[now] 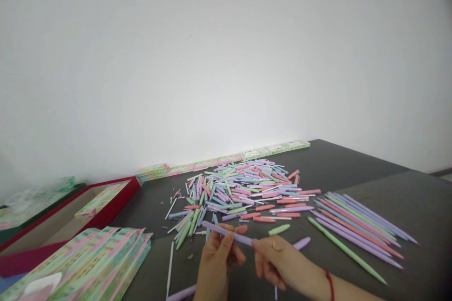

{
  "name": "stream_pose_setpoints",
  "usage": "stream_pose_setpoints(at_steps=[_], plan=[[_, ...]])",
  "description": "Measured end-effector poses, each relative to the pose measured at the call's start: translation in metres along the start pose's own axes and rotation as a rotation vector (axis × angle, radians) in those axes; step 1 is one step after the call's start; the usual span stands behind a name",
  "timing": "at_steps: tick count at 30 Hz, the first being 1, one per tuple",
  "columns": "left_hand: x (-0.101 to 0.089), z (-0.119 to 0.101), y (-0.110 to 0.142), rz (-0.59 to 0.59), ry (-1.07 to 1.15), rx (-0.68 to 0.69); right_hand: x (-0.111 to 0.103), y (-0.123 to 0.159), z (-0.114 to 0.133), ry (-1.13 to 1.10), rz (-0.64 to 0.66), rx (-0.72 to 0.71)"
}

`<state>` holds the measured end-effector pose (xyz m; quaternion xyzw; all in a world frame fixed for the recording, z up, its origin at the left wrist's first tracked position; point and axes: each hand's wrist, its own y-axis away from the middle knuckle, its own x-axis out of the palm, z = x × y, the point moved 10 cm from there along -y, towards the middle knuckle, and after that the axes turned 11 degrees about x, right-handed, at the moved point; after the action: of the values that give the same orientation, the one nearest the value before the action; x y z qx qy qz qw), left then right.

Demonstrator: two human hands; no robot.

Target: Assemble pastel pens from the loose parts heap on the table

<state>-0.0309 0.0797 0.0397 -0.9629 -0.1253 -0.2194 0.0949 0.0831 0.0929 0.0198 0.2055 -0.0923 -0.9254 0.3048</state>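
Note:
A light purple pen barrel (243,239) is held in front of me by both hands. My left hand (222,251) is closed around its middle, with thumb and fingers gripping it. My right hand (273,256) pinches its right end; the other fingers curl below. A purple pen piece (302,243) shows just beyond the right hand, and a short green piece (278,230) lies near it. Beside my left hand is a thin white refill (170,263). Another purple piece (181,293) is partly hidden by my left wrist.
A pile of pastel pen parts (243,188) spreads beyond my hands. Long pens (360,225) lie in a row at right. Printed packs (95,263) overlap at left, near a red box (120,202). Flat boxes (275,149) line the wall along the dark table (339,169).

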Motion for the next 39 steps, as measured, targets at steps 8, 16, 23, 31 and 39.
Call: stream_pose_setpoints(at_steps=[8,16,23,31,39], plan=[[0.0,0.002,-0.001,0.049,-0.067,0.001,-0.024,0.017,0.035,0.429,-0.281,-0.27],[-0.002,-0.014,-0.011,0.051,-0.047,0.04,0.009,-0.001,0.004,0.117,0.014,-0.086],[0.017,-0.028,-0.007,0.033,0.504,-0.138,0.005,0.015,0.032,0.562,-0.21,-0.264],[0.013,-0.03,-0.004,0.022,0.517,-0.161,-0.004,0.016,0.029,0.49,-0.259,-0.241],[0.01,-0.024,-0.007,0.012,0.536,-0.192,0.0,0.016,0.033,0.463,-0.216,-0.299]])
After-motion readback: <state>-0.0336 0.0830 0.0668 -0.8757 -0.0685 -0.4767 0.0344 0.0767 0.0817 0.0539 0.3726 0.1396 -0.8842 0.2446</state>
